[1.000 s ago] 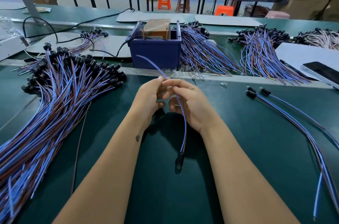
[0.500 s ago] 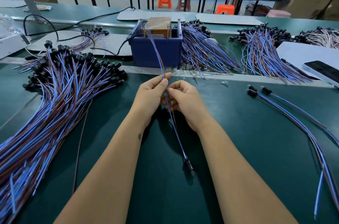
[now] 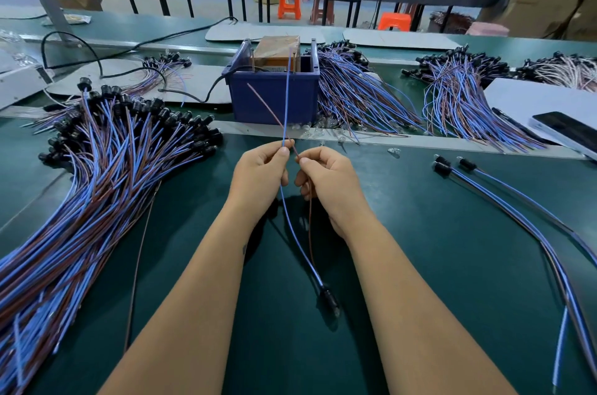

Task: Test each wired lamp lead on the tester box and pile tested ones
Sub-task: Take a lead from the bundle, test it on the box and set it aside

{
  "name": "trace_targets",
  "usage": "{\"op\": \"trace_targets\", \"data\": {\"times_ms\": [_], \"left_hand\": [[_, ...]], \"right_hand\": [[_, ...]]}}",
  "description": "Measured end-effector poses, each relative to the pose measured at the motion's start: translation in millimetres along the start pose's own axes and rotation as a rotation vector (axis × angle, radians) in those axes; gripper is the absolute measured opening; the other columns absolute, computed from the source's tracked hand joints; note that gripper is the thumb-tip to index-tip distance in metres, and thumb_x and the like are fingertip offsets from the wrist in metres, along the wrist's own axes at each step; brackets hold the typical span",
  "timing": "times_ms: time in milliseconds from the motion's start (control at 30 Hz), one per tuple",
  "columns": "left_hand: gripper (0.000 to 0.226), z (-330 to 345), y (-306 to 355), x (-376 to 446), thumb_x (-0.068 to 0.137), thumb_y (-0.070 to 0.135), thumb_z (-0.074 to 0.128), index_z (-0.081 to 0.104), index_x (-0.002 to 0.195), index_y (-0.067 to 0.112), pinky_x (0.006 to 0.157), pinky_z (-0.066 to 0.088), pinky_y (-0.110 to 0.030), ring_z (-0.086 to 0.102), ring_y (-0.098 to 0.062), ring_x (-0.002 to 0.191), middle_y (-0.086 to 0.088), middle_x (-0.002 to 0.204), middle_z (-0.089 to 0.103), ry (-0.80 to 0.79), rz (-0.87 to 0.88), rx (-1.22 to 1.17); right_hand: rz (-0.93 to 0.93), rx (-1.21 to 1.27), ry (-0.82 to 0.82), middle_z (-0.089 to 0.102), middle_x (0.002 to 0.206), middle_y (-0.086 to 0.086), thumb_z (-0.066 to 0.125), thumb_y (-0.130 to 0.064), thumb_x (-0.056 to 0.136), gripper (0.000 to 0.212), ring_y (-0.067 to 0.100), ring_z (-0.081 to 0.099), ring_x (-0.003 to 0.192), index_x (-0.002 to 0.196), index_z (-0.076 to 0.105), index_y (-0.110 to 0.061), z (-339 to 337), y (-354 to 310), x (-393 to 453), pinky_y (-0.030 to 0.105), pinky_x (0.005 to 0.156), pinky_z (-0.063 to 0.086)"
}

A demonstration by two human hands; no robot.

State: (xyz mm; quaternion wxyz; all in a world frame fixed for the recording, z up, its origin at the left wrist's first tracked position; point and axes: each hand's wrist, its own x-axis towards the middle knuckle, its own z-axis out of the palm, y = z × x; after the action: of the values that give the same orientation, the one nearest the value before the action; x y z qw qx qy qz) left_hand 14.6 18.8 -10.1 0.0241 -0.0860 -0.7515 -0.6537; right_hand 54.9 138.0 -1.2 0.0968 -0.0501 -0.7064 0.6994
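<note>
Blue and brown, the two wires of the lamp lead you are holding stand apart in front of you: your left hand (image 3: 258, 176) pinches the blue wire (image 3: 286, 103) between thumb and forefinger, and your right hand (image 3: 329, 181) pinches the brown wire (image 3: 269, 110) the same way, its other fingers curled. The blue wire rises straight up, its free end in front of the tester box (image 3: 277, 50); the brown one slants up to the left and crosses the blue just above your fingers. Below your hands both wires hang down and meet at the lead's black lamp socket (image 3: 330, 299), which lies on the green bench mat (image 3: 452, 265) between your forearms.

The tester box, brown and wrapped in tape, sits inside a dark blue plastic bin (image 3: 274, 97) straight ahead of your hands, with a black cable (image 3: 193, 94) running off from the bin's left side. A few small clear bulbs (image 3: 323, 133) lie scattered along the metal strip at the foot of the bin.

To your left, a big pile of leads (image 3: 106, 168) fans across the mat, black sockets at the far end. Just right of the bin lies another heap of leads (image 3: 361, 97), and further right a third bundle (image 3: 462, 97). Near your right forearm, a few loose leads (image 3: 517, 207) trail toward the bench's near edge. At the far right a phone (image 3: 568, 133) rests on a white sheet.
</note>
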Motion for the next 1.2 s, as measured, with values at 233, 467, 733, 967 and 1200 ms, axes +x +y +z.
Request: {"op": "trace_targets", "data": {"times_ms": [233, 467, 733, 967, 1200], "left_hand": [[0.024, 2.7, 0.8, -0.3, 0.100, 0.021, 0.049, 0.070, 0.100, 0.034, 0.050, 0.038, -0.015, 0.040, -0.006, 0.050, 0.010, 0.048, 0.046, -0.021, 0.015, -0.011], [0.027, -4.7, 1.3, 3.4, 0.099, 0.019, 0.046, 0.071, 0.094, 0.026, 0.045, 0.034, -0.012, 0.037, -0.005, 0.046, 0.009, 0.049, 0.043, 0.117, -0.016, -0.035], [0.026, -15.6, 1.9, 6.1, 0.096, 0.018, 0.046, 0.071, 0.091, 0.025, 0.038, 0.027, -0.016, 0.030, -0.006, 0.040, 0.010, 0.047, 0.038, 0.227, -0.085, 0.006], [0.024, -18.1, 3.5, 2.2, 0.091, 0.023, 0.047, 0.062, 0.072, 0.024, 0.063, 0.029, -0.032, 0.031, -0.020, 0.063, -0.005, 0.066, 0.040, 0.246, -0.081, 0.075], [0.014, -18.1, -0.6, 4.3, 0.093, 0.025, 0.049, 0.057, 0.082, 0.024, 0.063, 0.031, -0.032, 0.035, -0.018, 0.061, 0.000, 0.058, 0.042, 0.256, -0.059, 0.056]], "right_hand": [[-0.084, -0.022, 0.044, 0.050, 0.051, -0.011, 0.058, -0.012, 0.096, 0.015, 0.002, 0.043, 0.048, 0.086, 0.068, -0.017, 0.2, -0.1, -1.1, 0.014, 0.047, 0.037], [-0.069, 0.041, 0.245, 0.052, 0.052, -0.004, 0.057, -0.013, 0.096, 0.013, 0.006, 0.046, 0.049, 0.086, 0.064, -0.015, -7.8, -0.4, 3.6, 0.018, 0.050, 0.040], [-0.077, 0.101, 0.256, 0.052, 0.052, -0.004, 0.056, -0.015, 0.097, 0.015, 0.006, 0.046, 0.050, 0.084, 0.064, -0.019, -8.6, -3.3, 1.6, 0.017, 0.049, 0.041], [-0.108, 0.142, 0.249, 0.051, 0.050, -0.003, 0.056, -0.011, 0.094, 0.014, 0.007, 0.045, 0.049, 0.084, 0.065, -0.015, -9.2, -4.4, 1.3, 0.016, 0.048, 0.039], [-0.105, 0.166, 0.266, 0.050, 0.051, -0.003, 0.056, -0.011, 0.094, 0.014, 0.007, 0.044, 0.048, 0.083, 0.066, -0.015, -9.8, -5.5, 0.8, 0.016, 0.047, 0.038]]}}
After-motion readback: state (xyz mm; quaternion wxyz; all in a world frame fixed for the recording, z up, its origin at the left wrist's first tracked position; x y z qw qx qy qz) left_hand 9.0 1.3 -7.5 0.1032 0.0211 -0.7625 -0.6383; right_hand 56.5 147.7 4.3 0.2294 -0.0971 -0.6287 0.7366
